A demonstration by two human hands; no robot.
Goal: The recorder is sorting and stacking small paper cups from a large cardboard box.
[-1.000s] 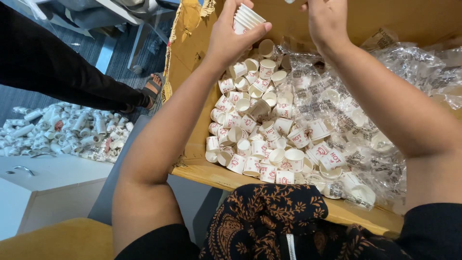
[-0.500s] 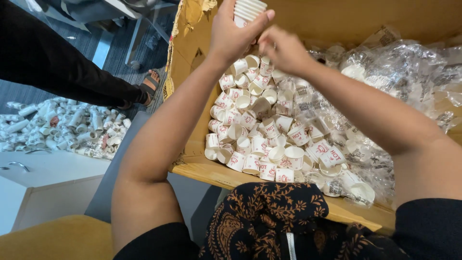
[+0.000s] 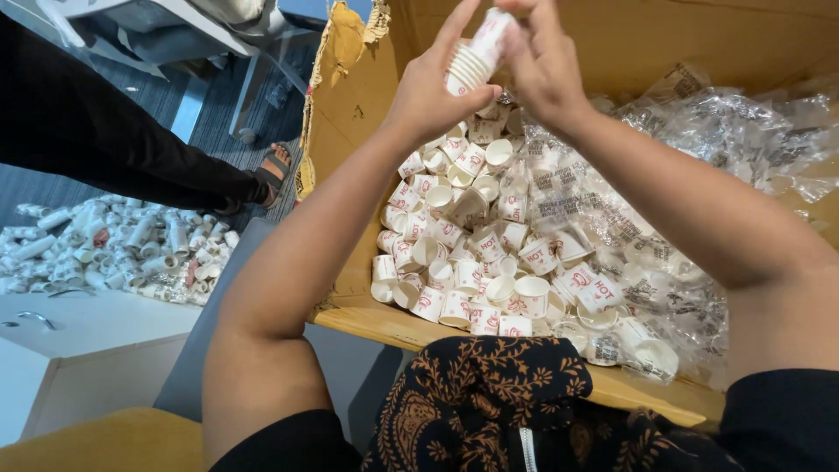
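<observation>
My left hand grips a short stack of small white paper cups, held up over a large cardboard box. My right hand is closed around the upper end of the same stack. Below both hands the box holds several loose white paper cups with red print, lying on their sides and upright. Crumpled clear plastic wrappers fill the right half of the box.
Another person in dark clothing stands at the left, a sandalled foot on the grey floor. A heap of wrapped cup stacks lies on the floor. A white cabinet and a yellow surface sit at lower left.
My right hand dipped toward the cups in the box, then came back up and closed on the top of the stack. The stack in my left hand has tilted.
</observation>
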